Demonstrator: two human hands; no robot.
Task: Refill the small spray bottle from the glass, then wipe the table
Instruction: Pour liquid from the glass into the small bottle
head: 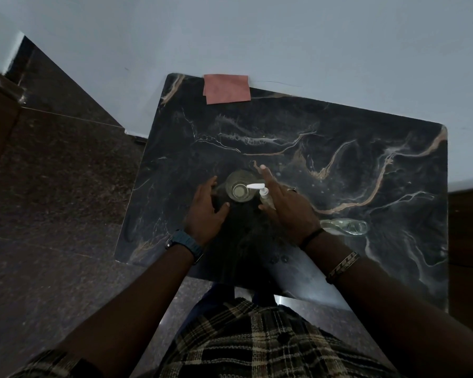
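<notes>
Dark marble table point(339, 165) against pale wall point(257, 31), pink cloth point(226, 88) at far edge

Lighting's pretty dim, so a lot gets lost here. The right hand point(287, 205) covers most of the small spray bottle point(265, 196), only the white pump top pokes out, so can't tell how the fingers sit on it. Can't make out any liquid level in the glass point(239, 186) either. The near edge of the counter point(339, 165) is hidden behind both forearms and the plaid shirt point(257, 342), which the bottom edge cuts off. The clear bottle point(344, 227) lying by the right wrist is partly hidden too.
</notes>
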